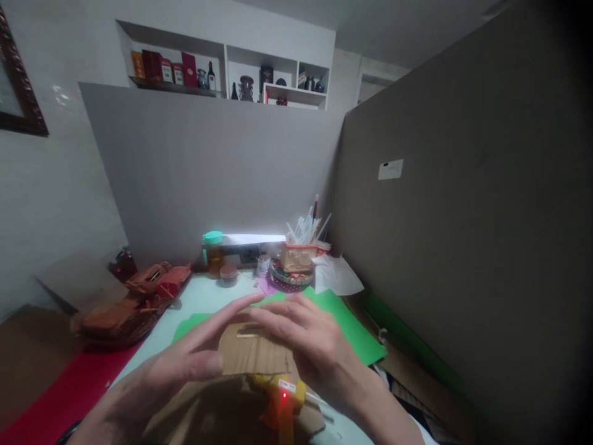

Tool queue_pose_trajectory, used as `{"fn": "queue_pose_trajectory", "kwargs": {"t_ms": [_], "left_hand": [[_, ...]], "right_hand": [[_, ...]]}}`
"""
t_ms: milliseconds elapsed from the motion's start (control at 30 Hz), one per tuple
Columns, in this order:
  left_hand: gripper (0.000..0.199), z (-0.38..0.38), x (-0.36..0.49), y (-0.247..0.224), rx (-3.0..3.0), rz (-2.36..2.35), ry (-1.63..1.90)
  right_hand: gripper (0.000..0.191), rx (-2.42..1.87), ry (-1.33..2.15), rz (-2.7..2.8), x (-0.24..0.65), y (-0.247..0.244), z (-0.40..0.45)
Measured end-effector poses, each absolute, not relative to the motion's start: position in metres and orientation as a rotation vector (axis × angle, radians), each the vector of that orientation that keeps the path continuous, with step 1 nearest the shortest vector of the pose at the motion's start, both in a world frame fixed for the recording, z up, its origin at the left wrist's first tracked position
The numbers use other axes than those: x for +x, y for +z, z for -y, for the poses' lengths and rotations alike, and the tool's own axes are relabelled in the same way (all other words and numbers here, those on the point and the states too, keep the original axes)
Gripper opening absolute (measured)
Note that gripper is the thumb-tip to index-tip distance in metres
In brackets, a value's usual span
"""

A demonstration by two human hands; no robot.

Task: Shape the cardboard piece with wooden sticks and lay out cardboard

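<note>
Picture frame (30, 93): hanging on the wall, with the left border cutting it off.
Red-brown bundle (111, 318): resting at the left; blur is keeping its exact nature unclear.
Left hand (192, 355): stretching its fingers together up and rightward, thumb standing apart; nothing is showing in its grasp, and whether the thumb is touching the cardboard I cannot tell.
Lidded bottle (214, 256): standing toward the back of the table (199, 301), a small jar (228, 276) sitting just beside it.
Cardboard (254, 358): lying between the hands, right of the left thumb and left of the right palm; fingers are crossing in front of its far edge, while a thin pale strip (248, 335) is lying on it.
Glue gun (273, 390): glowing with a red light just below the cardboard's near edge; the bottom border is cutting off its handle.
Box (296, 256): holding a blurred bunch of pale sticks (303, 228).
Right hand (317, 340): arching over the cardboard's right side, fingers reaching loosely leftward; its thumb is hiding, so whether it is gripping anything I cannot tell.
Green sheets (356, 327): spreading behind both hands, which are partly covering them.
Dark partition (463, 185): rising at the right, fading into black.
</note>
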State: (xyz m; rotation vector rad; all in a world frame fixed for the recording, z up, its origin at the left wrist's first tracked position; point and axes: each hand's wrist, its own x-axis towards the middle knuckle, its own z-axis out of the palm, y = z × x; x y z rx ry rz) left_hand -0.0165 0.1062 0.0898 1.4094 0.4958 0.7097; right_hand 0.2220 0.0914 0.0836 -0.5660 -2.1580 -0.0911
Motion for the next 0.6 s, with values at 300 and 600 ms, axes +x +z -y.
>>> {"fn": "queue_pose_trajectory", "kwargs": {"t_ms": [300,600], "left_hand": [[0.069,-0.102,-0.024,0.083,1.632,-0.719,0.685],[0.095,-0.101,-0.013,0.095,1.641,-0.782,0.829]], "right_hand": [[0.041,-0.491,-0.120,2.018,0.217,0.070,-0.103],[0.037,-0.588,0.123,1.955,0.220,0.074,-0.102]]}}
